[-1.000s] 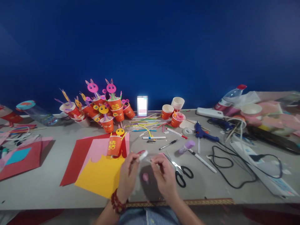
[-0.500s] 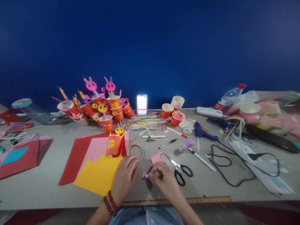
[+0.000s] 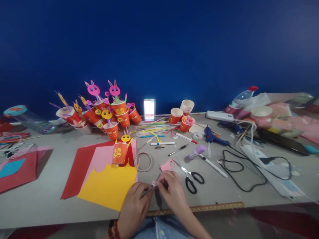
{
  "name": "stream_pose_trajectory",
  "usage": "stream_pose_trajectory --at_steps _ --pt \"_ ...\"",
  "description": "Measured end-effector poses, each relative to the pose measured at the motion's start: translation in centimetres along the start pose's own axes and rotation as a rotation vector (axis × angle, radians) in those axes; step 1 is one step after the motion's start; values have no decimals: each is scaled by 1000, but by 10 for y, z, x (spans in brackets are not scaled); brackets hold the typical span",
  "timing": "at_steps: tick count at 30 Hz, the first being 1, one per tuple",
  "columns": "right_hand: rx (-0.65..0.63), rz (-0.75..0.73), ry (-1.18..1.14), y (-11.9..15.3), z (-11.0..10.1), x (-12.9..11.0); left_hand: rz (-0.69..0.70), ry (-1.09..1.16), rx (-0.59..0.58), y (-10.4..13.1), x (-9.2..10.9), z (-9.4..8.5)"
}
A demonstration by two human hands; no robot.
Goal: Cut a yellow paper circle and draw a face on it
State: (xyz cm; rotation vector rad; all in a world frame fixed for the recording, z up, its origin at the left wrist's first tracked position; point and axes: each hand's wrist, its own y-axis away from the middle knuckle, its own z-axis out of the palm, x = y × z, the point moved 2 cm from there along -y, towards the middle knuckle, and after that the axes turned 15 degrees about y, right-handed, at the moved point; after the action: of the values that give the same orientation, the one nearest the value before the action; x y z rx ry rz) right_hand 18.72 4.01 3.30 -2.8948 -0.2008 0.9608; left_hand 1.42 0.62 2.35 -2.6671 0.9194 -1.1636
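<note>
- Pink disc (image 3: 154,183), small, on or just above tabletop nr front edge, btwn both hands' fingertips; partly hidden by them.
- Blue wall (image 3: 159,49): fills bkgd, behind table.
- Grey table (image 3: 54,179): runs full width, cluttered both ends.
- Paper sheets, L of hands, overlapping: red sheet (image 3: 73,174) lowest, pink sheet (image 3: 102,155) over it, yellow sheet (image 3: 107,189) on top, nearest L hand.
- Red cup cluster (image 3: 122,109), back L; pink + yellow animal faces stick up out of cups.
- L hand (image 3: 139,197): fingers bent, tips at disc's L side; clamped or just touching, can't tell. Dk red beads (image 3: 115,229) at wrist.
- R hand (image 3: 171,187): thumb + index drawn close at disc's R side; firm pinch or not, can't tell.
- Scissors (image 3: 187,173): R of R hand, blades pointing away from person, black handles nearer.
- Blue glue gun (image 3: 215,141): on table, beyond scissors, to R.
- Pale ring (image 3: 135,166): flat, beyond L hand, beside sheets.
- Glue stick (image 3: 197,151), purple: lying btwn scissors + glue gun.
- Pink scrap (image 3: 165,165) w/ round cutout: just beyond R hand, nr scissor tips.
</note>
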Motion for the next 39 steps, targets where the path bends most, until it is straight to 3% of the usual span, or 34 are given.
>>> stream_pose_trajectory --at_steps 19,39 --pt "26 6 93 3 8 0 8 -23 -7 2 -1 2" --pt "24 -66 102 3 1 5 8 -124 -71 0 1 3"
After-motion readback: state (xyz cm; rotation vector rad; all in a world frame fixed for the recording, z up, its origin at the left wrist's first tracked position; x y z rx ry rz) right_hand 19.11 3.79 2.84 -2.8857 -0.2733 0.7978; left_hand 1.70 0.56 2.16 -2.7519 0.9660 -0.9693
